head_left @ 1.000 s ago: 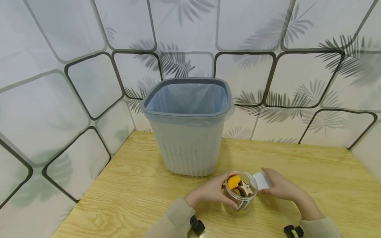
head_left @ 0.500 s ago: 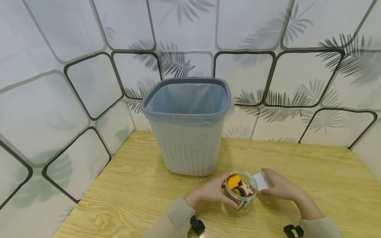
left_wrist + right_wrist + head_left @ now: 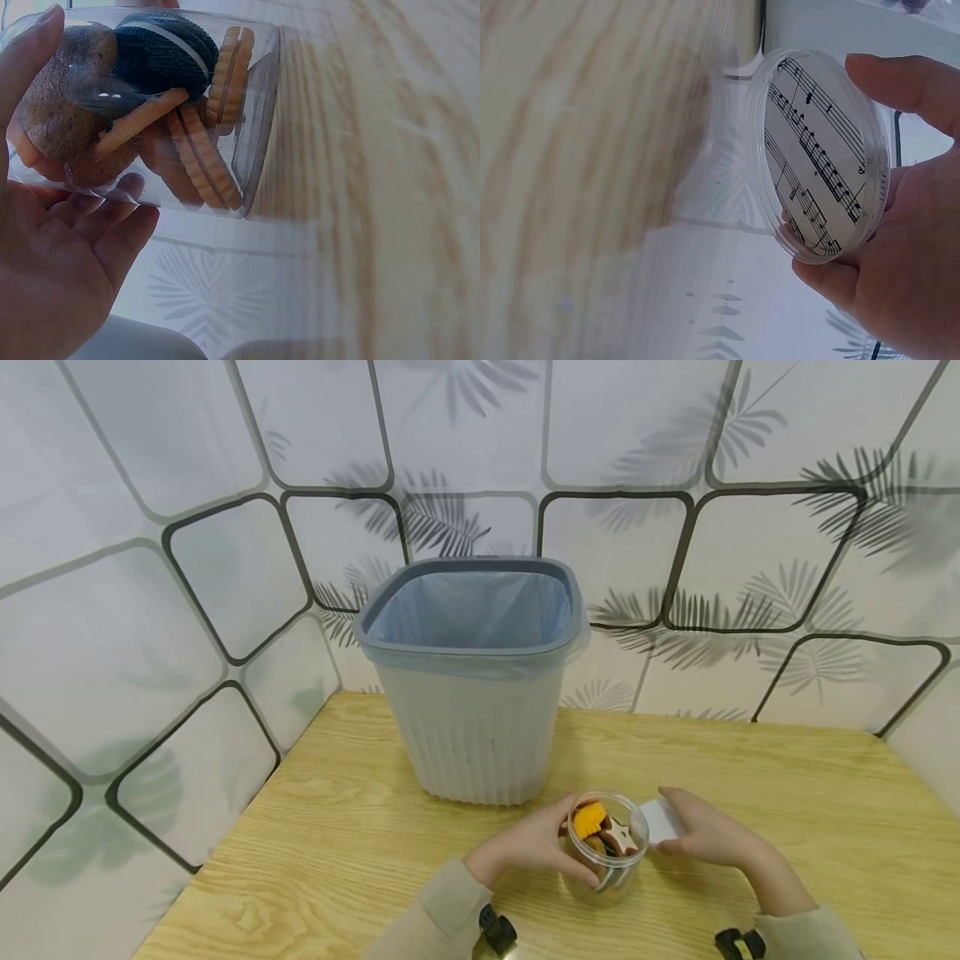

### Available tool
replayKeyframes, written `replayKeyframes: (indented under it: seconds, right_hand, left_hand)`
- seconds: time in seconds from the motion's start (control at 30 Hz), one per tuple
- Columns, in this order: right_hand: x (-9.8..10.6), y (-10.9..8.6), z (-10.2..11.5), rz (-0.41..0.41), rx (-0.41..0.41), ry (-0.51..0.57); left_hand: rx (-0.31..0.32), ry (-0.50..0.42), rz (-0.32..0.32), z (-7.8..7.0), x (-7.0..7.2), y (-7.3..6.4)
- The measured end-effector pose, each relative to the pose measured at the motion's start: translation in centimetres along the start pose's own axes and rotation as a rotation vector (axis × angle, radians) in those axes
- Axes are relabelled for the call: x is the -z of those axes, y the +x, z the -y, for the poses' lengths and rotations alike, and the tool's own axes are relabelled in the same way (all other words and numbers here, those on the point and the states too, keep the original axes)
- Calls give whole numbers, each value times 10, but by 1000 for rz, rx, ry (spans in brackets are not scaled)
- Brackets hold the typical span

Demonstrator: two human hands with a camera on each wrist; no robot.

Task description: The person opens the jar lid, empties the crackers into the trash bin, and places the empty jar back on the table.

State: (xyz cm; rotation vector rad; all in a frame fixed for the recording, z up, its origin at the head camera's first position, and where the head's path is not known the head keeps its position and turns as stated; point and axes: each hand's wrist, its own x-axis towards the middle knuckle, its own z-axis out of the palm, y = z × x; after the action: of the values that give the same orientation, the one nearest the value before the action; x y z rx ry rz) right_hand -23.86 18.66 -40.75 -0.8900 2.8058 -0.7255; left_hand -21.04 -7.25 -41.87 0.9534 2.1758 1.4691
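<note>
My left hand (image 3: pixel 536 843) grips a clear plastic jar (image 3: pixel 609 862) from its left side, thumb in front. Inside, an orange cookie (image 3: pixel 588 818) and a star-shaped cookie (image 3: pixel 619 835) lie on top. Through the wall, the left wrist view shows a dark sandwich cookie (image 3: pixel 165 49), a brown cookie (image 3: pixel 64 124) and ridged sandwich cookies (image 3: pixel 202 154). The jar's mouth is uncovered. To its right, my right hand (image 3: pixel 708 827) holds a round clear lid (image 3: pixel 817 157) by its edge, thumb on one side and fingers on the other. Sheet music is printed on the lid's white disc.
A pale ribbed trash bin (image 3: pixel 468 727) with a grey rim and a blue liner stands behind the jar, at the back of the wood-grain table (image 3: pixel 322 868). Patterned panels (image 3: pixel 615 560) rise along the back and left edges.
</note>
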Motion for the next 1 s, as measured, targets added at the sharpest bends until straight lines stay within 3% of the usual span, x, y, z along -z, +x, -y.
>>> replayKeyframes:
  seconds: [1.0]
  right_hand:
    - [-3,0,-9,81,2,16]
  left_hand:
    - [33,-3,-12,-1,-1,0]
